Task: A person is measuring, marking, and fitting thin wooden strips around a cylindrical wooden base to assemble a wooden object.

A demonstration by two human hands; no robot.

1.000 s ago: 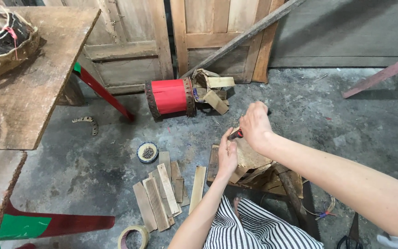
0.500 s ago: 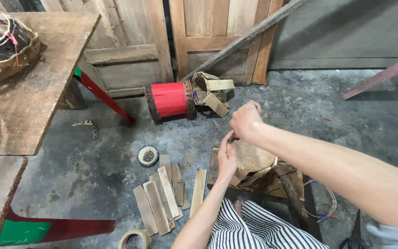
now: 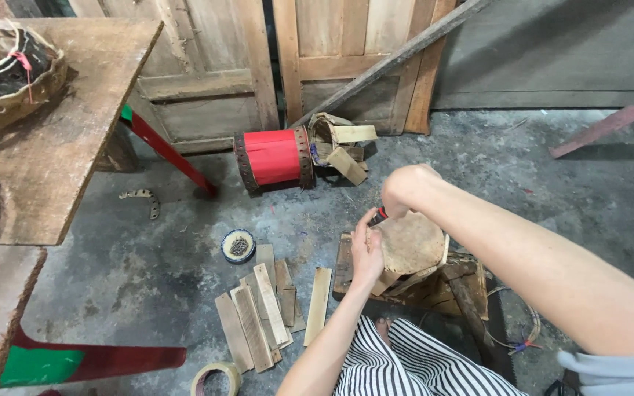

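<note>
my left hand [image 3: 367, 253] presses flat on the small drum [image 3: 410, 246] on the wooden stand [image 3: 456, 282]; my right hand [image 3: 403, 189] grips a red-handled tool [image 3: 380, 215] above. i should strike gently, holding the drum steady.

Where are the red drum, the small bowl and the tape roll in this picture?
red drum [image 3: 273, 158], head view, on the middle of its red side.
small bowl [image 3: 238, 246], head view, on its dark contents inside the blue rim.
tape roll [image 3: 201, 380], head view, on the left of its ring.
</note>
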